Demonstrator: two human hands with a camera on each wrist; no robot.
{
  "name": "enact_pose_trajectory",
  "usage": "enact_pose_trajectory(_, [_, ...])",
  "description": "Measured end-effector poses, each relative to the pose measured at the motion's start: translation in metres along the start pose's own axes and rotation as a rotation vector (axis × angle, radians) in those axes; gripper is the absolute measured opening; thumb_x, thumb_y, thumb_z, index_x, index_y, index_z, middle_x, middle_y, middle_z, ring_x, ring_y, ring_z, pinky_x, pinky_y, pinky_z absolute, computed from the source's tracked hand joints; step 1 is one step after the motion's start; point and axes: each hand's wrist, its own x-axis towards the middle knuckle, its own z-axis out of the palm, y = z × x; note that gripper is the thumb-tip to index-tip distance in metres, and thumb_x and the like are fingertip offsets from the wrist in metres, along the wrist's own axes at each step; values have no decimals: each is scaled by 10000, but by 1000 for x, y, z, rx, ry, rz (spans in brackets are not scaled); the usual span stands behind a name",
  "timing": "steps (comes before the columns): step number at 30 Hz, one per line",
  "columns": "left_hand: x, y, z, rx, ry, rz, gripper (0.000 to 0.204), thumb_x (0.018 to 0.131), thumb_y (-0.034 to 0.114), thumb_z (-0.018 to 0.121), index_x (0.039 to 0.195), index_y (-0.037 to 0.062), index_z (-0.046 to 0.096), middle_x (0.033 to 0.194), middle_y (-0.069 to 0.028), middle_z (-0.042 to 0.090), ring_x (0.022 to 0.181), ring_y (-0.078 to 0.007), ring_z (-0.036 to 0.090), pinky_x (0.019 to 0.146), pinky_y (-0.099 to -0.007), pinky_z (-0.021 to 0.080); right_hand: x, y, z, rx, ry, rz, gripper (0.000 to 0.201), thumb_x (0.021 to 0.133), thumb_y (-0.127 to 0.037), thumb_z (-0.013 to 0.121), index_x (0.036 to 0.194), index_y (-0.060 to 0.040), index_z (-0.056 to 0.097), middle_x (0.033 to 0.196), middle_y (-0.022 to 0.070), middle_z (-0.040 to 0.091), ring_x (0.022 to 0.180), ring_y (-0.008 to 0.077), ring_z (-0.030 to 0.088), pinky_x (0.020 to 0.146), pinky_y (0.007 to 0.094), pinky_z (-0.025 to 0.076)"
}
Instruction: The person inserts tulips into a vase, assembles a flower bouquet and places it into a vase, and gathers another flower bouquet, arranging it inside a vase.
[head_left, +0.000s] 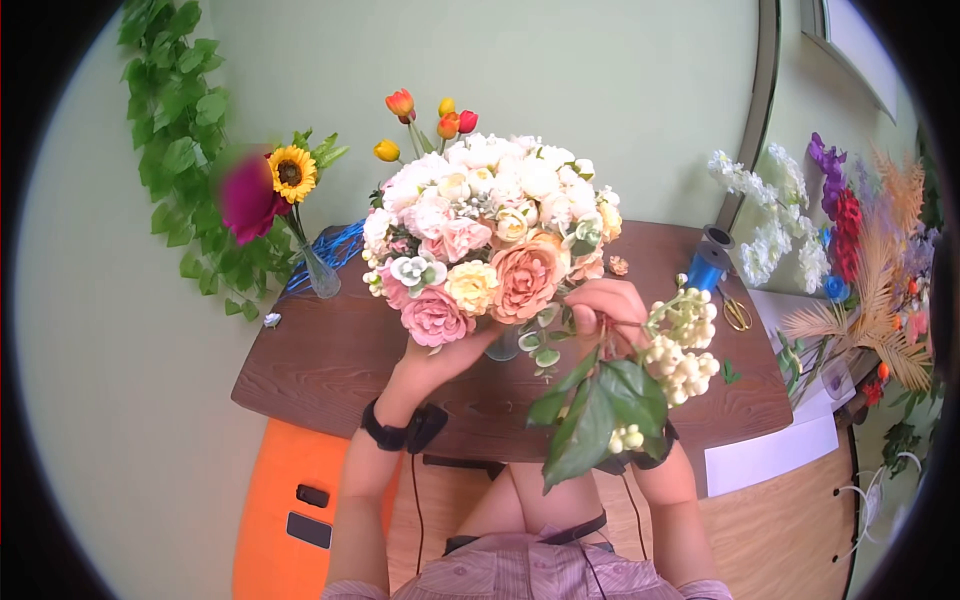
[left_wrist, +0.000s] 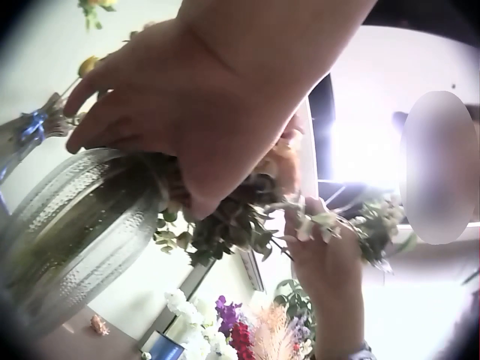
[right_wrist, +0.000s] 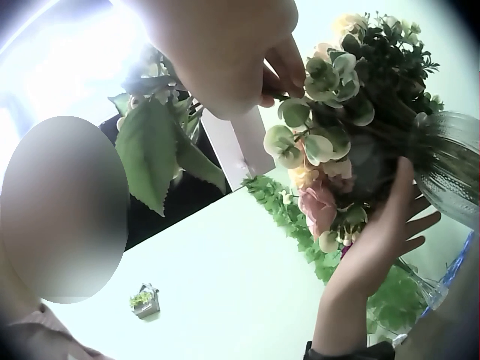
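A full bouquet of white, pink, peach and yellow flowers [head_left: 480, 220] stands in a ribbed clear glass vase [left_wrist: 82, 232] on the dark wooden table [head_left: 330, 350]. Under the lower left blooms, my left hand [head_left: 452, 355] rests against the bouquet near the vase rim, its fingers extended and spread in the right wrist view. At the lower right of the bouquet, my right hand [head_left: 612, 305] pinches a branch by its stem between thumb and fingers. The branch carries cream berries [head_left: 685, 350] and broad green leaves [head_left: 605, 410], which hang toward me beyond the hand.
Behind the bouquet rise tulips [head_left: 400, 105]. Left of it, a sunflower [head_left: 291, 174] stands in a slim vase near blue ribbon strands [head_left: 340, 245]. A blue ribbon spool [head_left: 707, 265] and scissors [head_left: 737, 314] lie at the right, with more flowers [head_left: 850, 230] beyond.
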Motion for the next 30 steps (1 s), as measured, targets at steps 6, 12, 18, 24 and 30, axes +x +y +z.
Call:
enact_pose_trajectory(6, [-19, 75, -22, 365, -214, 27, 315, 774, 304, 586, 914, 21, 584, 776, -112, 601, 747, -294, 578, 680, -376, 462, 14, -7, -5, -61, -6, 73, 122, 851, -129, 533, 814, -19, 574, 811, 96, 551, 755, 181, 532, 678, 288, 430])
enact_pose_trajectory(12, [-10, 100, -19, 230, -537, 227, 406, 801, 172, 533, 1154, 20, 404, 1046, -140, 462, 949, -284, 489, 763, -355, 422, 20, -4, -10, 5, -19, 192, 194, 858, -176, 536, 798, 4, 574, 809, 82, 541, 717, 156, 541, 657, 263, 437])
enact_pose_trajectory(18, [-3, 113, -20, 318, -107, 373, 586, 773, 69, 531, 1308, 45, 291, 957, -135, 538, 817, -284, 551, 683, -361, 459, 19, -10, -15, 18, 47, 250, 166, 839, -189, 567, 785, -34, 591, 819, 86, 552, 716, 153, 525, 629, 275, 429])
enact_pose_trajectory(24, [4, 120, -34, 465, -28, 489, 590, 686, -28, 496, 1263, 46, 395, 960, -93, 566, 815, -251, 560, 668, -310, 457, 21, -12, -22, 63, 57, 269, 168, 847, -175, 555, 774, -27, 586, 803, 76, 550, 688, 134, 509, 602, 251, 412])
enact_pose_trajectory(30, [17, 126, -46, 934, 2, 606, 405, 692, 93, 549, 1095, 134, 568, 873, 62, 589, 934, -134, 478, 811, -303, 336, 27, -19, -32, 8, 42, 233, 166, 850, -167, 549, 777, -22, 582, 801, 75, 549, 692, 133, 511, 615, 254, 414])
